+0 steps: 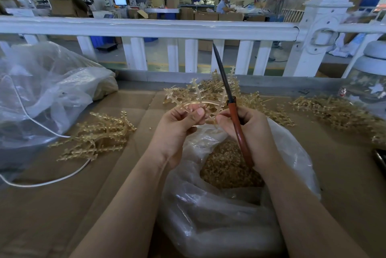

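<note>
We begin with the cardboard-covered bench (62, 205), which fills the lower view, and the white railing (146, 28) that crosses behind it. A large crumpled plastic bag (41, 82) lies at the left. A white cord (52, 182) runs from it across the cardboard.

A second, open clear bag (208, 226) sits at the centre, directly below both hands. It contains small amber cut pieces (227, 165).

Three heaps of amber plastic sprues lie on the cardboard:
- the left heap (98, 134), beside the large bag;
- the rear heap (211, 88), against the railing base;
- the right heap (334, 111).

The left hand (177, 124) is raised above the open bag, and its thumb and curled fingers pinch the curved stem of a single sprue (205, 102). The sprue spans the gap between the two hands, and its spiked branches point up and away.

The right hand (250, 130) is wrapped round the red handle of the scissors (234, 115), and its thumb touches the near end of the sprue. The dark blades lie together and point up toward the railing, just right of the sprue.
</note>
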Tool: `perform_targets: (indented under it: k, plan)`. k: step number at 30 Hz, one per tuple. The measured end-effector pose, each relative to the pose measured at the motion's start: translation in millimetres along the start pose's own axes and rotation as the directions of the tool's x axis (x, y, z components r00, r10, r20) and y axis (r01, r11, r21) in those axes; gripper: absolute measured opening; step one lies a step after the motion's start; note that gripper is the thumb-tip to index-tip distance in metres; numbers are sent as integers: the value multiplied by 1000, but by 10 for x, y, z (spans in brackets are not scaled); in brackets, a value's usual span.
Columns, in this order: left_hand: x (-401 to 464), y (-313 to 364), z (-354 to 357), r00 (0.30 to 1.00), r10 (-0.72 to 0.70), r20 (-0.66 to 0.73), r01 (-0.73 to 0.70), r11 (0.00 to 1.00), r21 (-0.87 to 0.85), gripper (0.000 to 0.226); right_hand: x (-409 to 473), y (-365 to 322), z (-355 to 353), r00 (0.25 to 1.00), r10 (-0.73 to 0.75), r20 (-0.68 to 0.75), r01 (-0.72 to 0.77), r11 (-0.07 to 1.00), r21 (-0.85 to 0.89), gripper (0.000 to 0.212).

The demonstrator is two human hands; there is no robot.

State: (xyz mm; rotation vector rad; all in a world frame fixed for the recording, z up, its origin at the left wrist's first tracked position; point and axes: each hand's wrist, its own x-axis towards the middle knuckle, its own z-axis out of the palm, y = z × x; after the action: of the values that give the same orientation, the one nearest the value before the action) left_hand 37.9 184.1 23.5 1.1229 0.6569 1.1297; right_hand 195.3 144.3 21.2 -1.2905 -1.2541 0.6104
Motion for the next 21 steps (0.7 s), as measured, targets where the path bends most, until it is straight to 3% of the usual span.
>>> perform_targets:
  k: [8,15,21]
  plan:
    - [9,7,0,1000,-12,8,12,999,-40,16,2,2,7,999,-6,-52,7,1000,15,14]
    - [9,16,16,995,-9,103,21,993,-118,14,15,18,10,997,8,-75,-5,999,39,15]
    - [1,13,33,998,17,65,-8,991,-134,15,1,19,5,989,6,-149,-1,999,32,13]
